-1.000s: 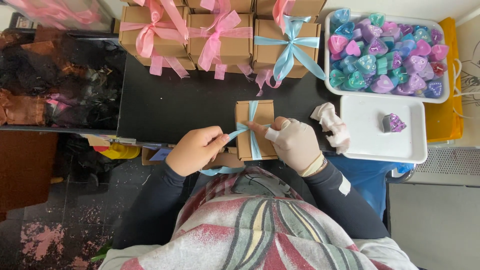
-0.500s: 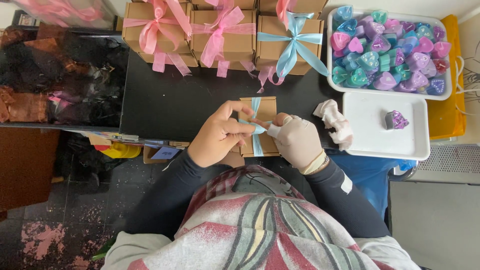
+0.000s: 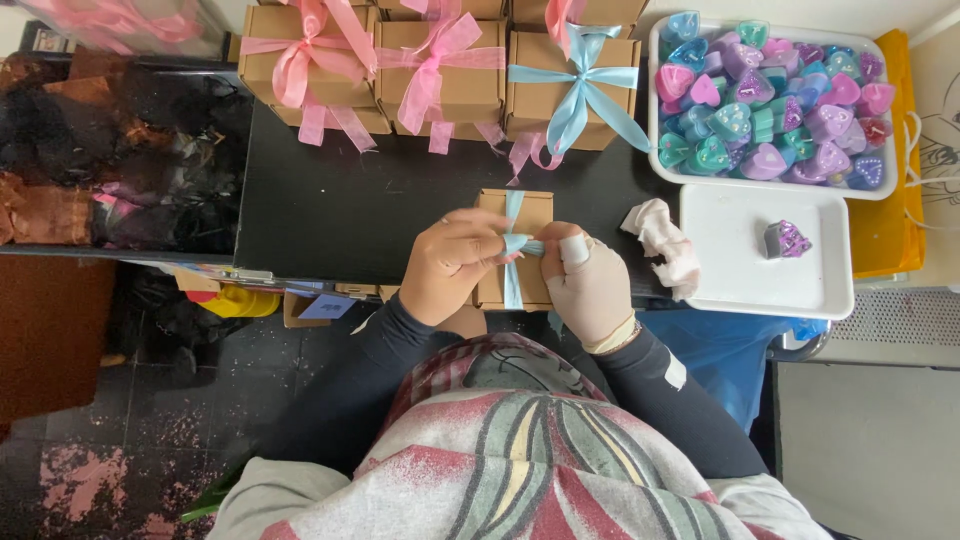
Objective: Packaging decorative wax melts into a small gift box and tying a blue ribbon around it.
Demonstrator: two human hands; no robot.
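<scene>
Showing two bare hands meeting over a small brown cardboard box (image 3: 512,250) at the near edge of a black table (image 3: 330,210); left hand (image 3: 455,265) curled, fingers pinched shut on a light blue ribbon (image 3: 514,245) crossing the box lid, apparently to keep the band taut; right hand (image 3: 590,285), with white wrap on thumb and forefinger, closed on the other end of the same ribbon just beside the left fingertips, apparently so that a knot can form at the centre of the lid. Box lying flat, lengthwise away from the body, partly hidden under both hands, ribbon running down its middle to the near edge

Ranged along the far edge of the table, within reach but clear of the working spot: brown boxes with pink bows (image 3: 380,60) and one brown box with a blue bow (image 3: 575,85), side by side and touching. To the right, a white tray (image 3: 660,130) heaped with heart-shaped pieces (image 3: 770,100) in pink, purple and teal; nearer, a flat white tray (image 3: 750,280) bearing a single purple piece (image 3: 787,240), set well apart from the heap. Between box and flat tray, a crumpled pale cloth (image 3: 665,240), just beside the right hand. Left of the table, a dark shelf of tangled material (image 3: 110,170), too dim to identify
</scene>
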